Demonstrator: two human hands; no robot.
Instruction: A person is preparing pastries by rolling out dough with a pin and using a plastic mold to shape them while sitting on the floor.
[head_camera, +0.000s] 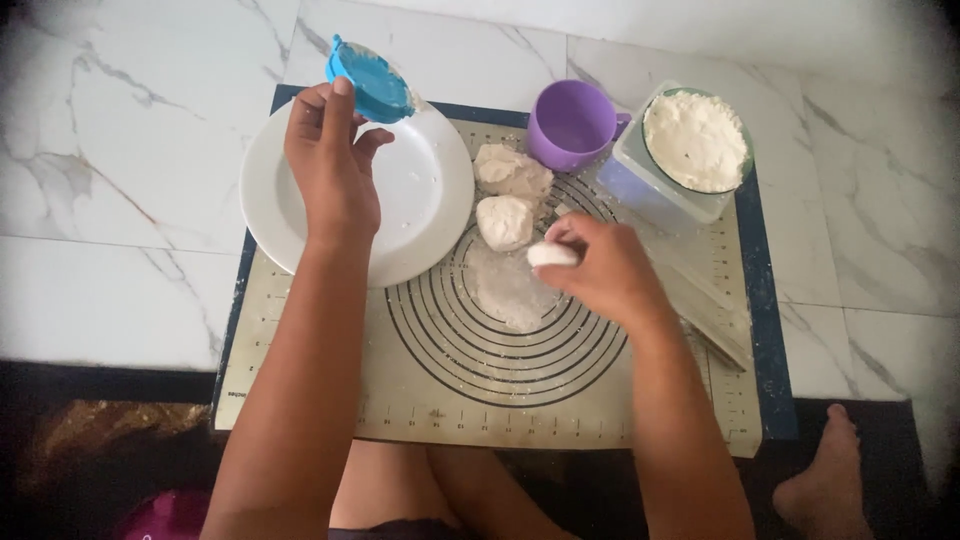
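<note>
The left hand (330, 165) gripped a blue dumpling press (370, 80) over the white plate (425, 215). The right hand (605, 270) pinched a small white dough piece (552, 254) above the baking mat (480, 390).

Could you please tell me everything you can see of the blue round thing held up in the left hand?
The blue round thing looks like a plastic press or mould, disc-shaped with a small tab at its upper left edge. Pale flour or dough clings along its rim. It is tilted, lifted over the far edge of the white plate, touching nothing but the left hand, whose fingertips grip its lower left side. Its inside is hidden.
</note>
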